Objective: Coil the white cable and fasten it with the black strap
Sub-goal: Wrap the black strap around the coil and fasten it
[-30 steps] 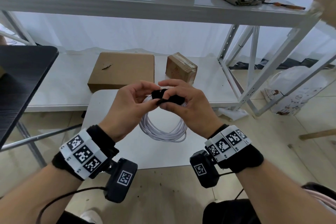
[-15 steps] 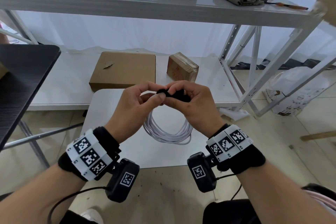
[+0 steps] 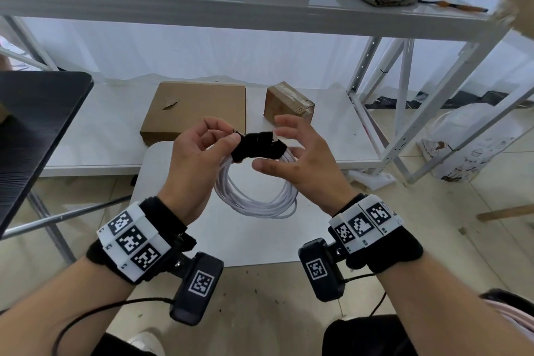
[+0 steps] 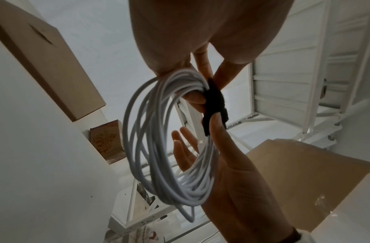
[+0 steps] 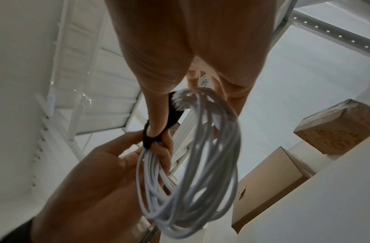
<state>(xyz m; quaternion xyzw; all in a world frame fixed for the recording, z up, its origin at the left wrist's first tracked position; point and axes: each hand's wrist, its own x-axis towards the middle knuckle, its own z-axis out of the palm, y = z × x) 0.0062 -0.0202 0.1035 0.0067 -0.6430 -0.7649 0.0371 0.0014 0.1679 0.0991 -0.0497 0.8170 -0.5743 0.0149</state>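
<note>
Left hand (image 3: 199, 159) fingers pinching black strap (image 3: 258, 147) around coiled white cable (image 3: 257, 196), right hand (image 3: 300, 159) fingers spread apart

Two boxes (image 3: 196, 113) behind hands; bare white tabletop (image 3: 260, 240) below.

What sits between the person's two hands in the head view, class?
The black strap, wrapped round the top of the coiled white cable. The left hand pinches its end; the right hand is spread open beside it.
</note>
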